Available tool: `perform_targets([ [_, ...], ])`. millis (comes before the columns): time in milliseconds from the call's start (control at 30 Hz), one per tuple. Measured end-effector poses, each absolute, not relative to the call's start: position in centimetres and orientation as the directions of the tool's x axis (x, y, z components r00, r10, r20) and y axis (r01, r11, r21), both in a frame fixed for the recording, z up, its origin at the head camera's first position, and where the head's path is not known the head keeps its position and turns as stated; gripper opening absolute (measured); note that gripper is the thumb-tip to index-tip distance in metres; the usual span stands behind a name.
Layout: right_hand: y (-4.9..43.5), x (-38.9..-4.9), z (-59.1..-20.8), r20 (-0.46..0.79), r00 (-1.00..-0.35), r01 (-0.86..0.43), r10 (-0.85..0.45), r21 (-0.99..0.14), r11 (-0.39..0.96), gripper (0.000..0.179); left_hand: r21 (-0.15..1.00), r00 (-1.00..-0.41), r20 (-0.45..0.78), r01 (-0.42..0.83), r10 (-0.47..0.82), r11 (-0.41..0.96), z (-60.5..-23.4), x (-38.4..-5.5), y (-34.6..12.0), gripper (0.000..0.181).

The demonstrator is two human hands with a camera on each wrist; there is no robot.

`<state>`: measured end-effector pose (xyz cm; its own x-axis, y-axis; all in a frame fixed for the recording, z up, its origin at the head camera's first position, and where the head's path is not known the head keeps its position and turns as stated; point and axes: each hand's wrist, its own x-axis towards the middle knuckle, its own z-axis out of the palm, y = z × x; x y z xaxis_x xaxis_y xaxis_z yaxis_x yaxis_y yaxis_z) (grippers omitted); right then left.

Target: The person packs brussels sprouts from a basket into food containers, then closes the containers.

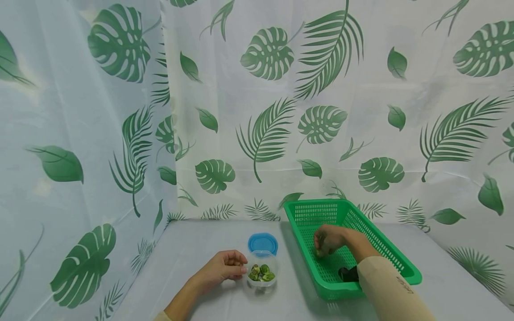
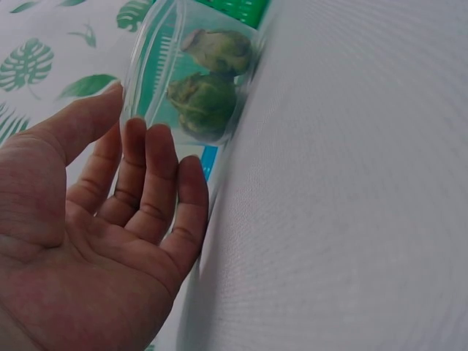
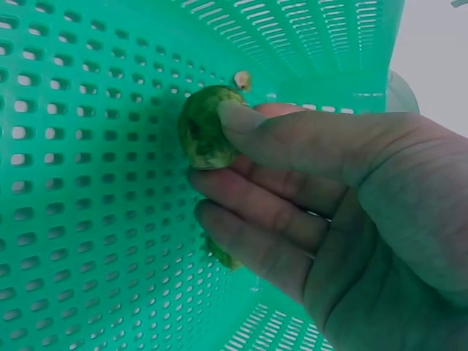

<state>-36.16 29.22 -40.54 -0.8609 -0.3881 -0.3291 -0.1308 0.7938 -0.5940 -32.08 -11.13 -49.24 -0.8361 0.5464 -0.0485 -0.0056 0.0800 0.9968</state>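
Note:
My right hand reaches into the green plastic basket. In the right wrist view its thumb and fingers pinch a Brussels sprout. Another green sprout shows partly behind the fingers, and a small pale bit lies beyond. A small clear container with several Brussels sprouts stands on the table. Beside its left side is my left hand, fingers loosely bent, fingertips at the rim. Whether they touch the rim is hard to tell.
A blue lid lies just behind the clear container. Inside the basket's near end sits a dark object, partly covered by the right sleeve. White sheeting with green leaf prints rises behind the table.

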Motion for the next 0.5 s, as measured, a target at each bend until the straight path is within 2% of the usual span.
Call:
perform_targets([
  [267,29.29,-36.45,-40.34,-0.282,-0.87,-0.17,-0.404,-0.597,0.784,0.01,0.997,-0.836,-0.048,-0.003,0.546,0.082,-49.29,-32.15,-11.17,0.036],
  [500,29.56,-36.87,-40.25,-0.148,-0.855,-0.329,-0.497,-0.585,0.741,0.008,0.997,-0.836,-0.047,-0.005,0.546,0.077,-49.34,-32.22,-11.17,0.036],
])
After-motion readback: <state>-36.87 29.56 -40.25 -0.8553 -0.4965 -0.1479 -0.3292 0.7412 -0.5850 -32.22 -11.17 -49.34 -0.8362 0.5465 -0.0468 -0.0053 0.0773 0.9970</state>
